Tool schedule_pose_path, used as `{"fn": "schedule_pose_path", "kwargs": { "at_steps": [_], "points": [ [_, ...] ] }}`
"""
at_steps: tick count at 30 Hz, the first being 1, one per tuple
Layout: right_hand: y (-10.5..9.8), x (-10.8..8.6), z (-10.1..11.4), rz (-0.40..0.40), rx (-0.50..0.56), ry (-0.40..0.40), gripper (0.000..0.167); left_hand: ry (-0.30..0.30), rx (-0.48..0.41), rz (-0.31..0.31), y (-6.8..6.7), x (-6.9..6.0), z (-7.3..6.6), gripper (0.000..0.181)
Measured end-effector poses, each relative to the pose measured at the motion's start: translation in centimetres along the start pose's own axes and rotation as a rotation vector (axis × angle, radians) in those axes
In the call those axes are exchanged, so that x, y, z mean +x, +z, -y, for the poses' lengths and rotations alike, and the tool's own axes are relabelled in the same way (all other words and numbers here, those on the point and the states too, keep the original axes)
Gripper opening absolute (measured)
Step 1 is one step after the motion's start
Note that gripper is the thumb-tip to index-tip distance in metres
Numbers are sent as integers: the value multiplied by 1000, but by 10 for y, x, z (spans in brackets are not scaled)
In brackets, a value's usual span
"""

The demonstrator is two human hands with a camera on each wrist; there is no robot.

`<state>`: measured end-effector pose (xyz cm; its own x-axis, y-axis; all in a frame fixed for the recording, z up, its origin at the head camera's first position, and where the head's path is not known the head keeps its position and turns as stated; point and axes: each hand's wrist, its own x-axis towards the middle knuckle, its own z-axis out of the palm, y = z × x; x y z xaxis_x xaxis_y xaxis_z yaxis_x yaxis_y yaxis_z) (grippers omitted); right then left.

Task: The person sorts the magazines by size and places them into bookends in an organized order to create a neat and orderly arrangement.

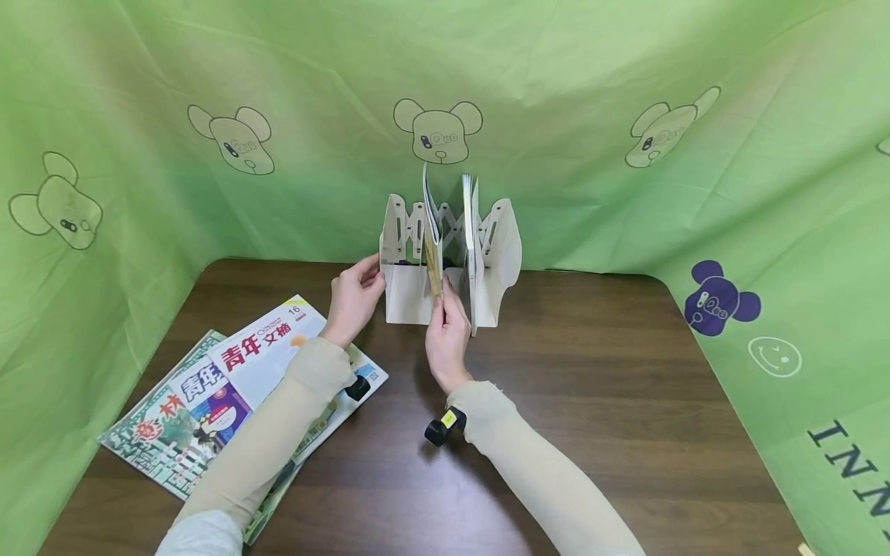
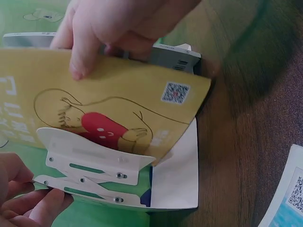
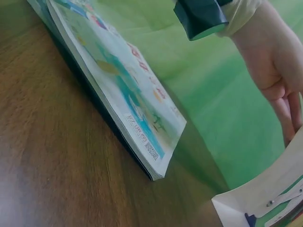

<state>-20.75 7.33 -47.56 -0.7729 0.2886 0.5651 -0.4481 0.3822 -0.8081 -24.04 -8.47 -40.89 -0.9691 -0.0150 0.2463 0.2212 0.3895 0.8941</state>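
An expandable white book rack (image 1: 406, 300) stands at the back of the table. With thumb and fingers, my left hand (image 1: 353, 303) pinches the rack's left end panel; the left wrist view shows those fingertips (image 2: 49, 203) on its edge. My right hand (image 1: 448, 344) grips the near edge of a thin yellow magazine (image 2: 128, 80), which stands upright, slightly tilted, in the rack's middle. Its cover bears a drawn figure with a red shape and a QR code. To its right, other upright magazines (image 1: 469, 232) stand in the rack.
Several overlapping magazines (image 1: 260, 367) lie on the left of the brown wooden table (image 1: 591, 401), partly under my left forearm. A green curtain (image 1: 584, 85) with bear-head prints surrounds the table at the back and sides, close behind the rack.
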Motion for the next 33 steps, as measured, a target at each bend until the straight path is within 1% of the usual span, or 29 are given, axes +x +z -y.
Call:
{"fn": "schedule_pose_path", "kwargs": {
  "at_steps": [4,10,16,23,28,30,33],
  "points": [
    [6,1,-3,14,29,28,43,8,-4,0,1,0,1,41],
    [10,3,-3,30,38,17,43,18,-2,-1,0,0,0,41],
    [12,4,-4,43,17,-28,43,12,0,-6,0,0,0,41],
    [9,3,-5,96,-23,-95,47,32,5,-18,1,0,1,39],
    [7,2,-8,139,-77,-160,51,22,7,-12,1,0,1,40],
    [6,2,-8,151,-89,-169,52,19,9,-10,0,0,1,40],
    [5,2,-7,183,-101,-159,54,26,6,-10,0,0,1,40]
  ]
}}
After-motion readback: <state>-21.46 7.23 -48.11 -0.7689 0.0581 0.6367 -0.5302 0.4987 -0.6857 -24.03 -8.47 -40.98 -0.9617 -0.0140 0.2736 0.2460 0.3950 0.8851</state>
